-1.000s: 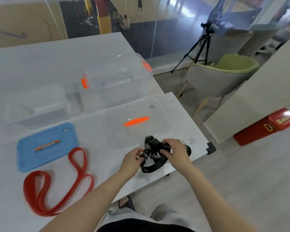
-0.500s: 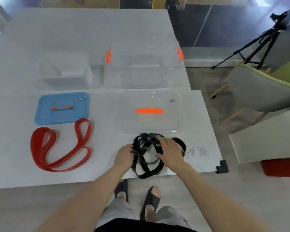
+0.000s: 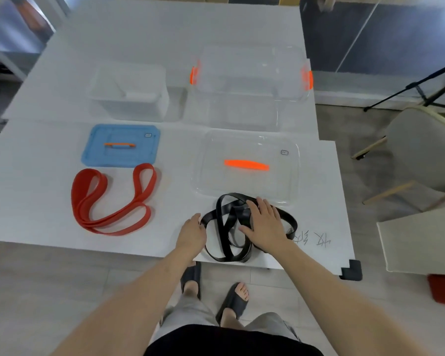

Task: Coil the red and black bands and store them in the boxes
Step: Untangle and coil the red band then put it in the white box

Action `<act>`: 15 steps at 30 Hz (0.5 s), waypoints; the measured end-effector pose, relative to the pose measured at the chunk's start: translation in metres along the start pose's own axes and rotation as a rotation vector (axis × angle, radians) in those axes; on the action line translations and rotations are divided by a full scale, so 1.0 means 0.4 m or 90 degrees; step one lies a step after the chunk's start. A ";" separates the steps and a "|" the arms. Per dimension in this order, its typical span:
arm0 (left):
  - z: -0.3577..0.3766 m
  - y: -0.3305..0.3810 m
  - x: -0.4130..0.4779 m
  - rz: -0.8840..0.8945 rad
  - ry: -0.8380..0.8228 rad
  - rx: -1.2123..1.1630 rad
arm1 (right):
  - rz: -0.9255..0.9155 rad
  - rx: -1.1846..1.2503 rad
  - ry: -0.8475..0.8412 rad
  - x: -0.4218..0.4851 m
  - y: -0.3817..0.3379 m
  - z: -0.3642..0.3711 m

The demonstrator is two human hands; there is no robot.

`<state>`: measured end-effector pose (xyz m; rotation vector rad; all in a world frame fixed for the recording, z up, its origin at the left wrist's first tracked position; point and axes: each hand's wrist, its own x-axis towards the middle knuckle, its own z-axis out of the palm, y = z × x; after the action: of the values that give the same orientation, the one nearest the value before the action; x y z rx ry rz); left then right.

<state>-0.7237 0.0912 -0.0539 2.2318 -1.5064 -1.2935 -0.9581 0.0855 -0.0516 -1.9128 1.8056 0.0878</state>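
Observation:
The black band (image 3: 225,227) lies in loose overlapping loops at the table's near edge. My right hand (image 3: 263,224) rests flat on top of it, fingers spread. My left hand (image 3: 193,231) touches the band's left loop, fingers curled at its edge. The red band (image 3: 108,199) lies folded in long loops to the left, untouched. Two open clear boxes stand at the back: a small one (image 3: 129,93) on the left and a larger one (image 3: 249,80) with orange latches on the right.
A blue lid (image 3: 121,146) with an orange handle lies above the red band. A clear lid (image 3: 247,165) with an orange handle lies just behind the black band. A chair (image 3: 421,150) and a tripod stand to the right of the table.
The black band went from held and bunched between both hands to spread on the table. My right hand now presses flat on it. My view has tilted down and left.

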 end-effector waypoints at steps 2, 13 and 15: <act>-0.003 0.001 -0.008 -0.009 0.010 -0.009 | -0.003 0.010 -0.005 0.001 0.000 -0.010; -0.016 0.001 -0.040 0.001 0.007 -0.014 | -0.031 0.030 -0.031 -0.003 -0.036 -0.027; -0.028 0.001 -0.046 0.017 0.012 -0.003 | -0.032 0.029 -0.034 -0.006 -0.048 -0.032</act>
<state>-0.7182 0.1025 -0.0362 2.2074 -1.5203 -1.2642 -0.9440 0.0823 -0.0336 -1.9045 1.7095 0.0788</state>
